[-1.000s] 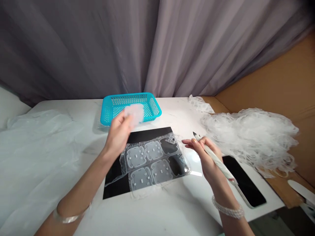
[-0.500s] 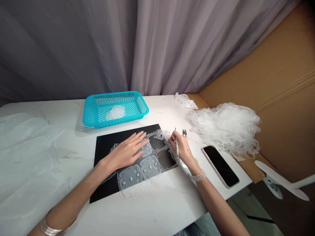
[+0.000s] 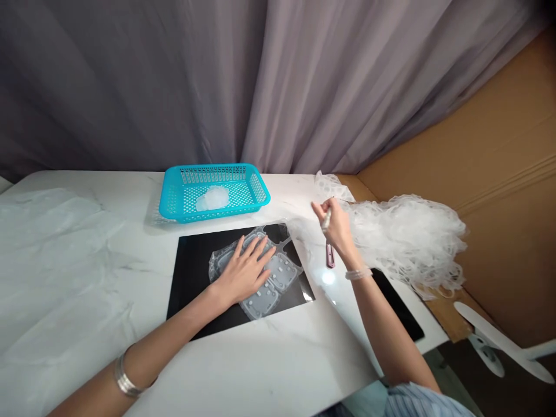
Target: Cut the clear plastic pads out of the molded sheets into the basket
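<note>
Grey curtains (image 3: 130,87) hang behind the white marble table (image 3: 269,370), with brown cardboard (image 3: 499,127) to the right.

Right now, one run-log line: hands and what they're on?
left hand flat on clear moulded plastic sheet | sheet on black rectangular mat | right hand raised, holding slim pink-and-white tool

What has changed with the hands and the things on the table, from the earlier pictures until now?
The left hand let go of the translucent piece, which now lies in the turquoise plastic basket, and now presses on the clear moulded sheet. The right hand moved up and right toward the white netting pile, still holding the slim tool. The basket and black mat stayed in place.
</note>
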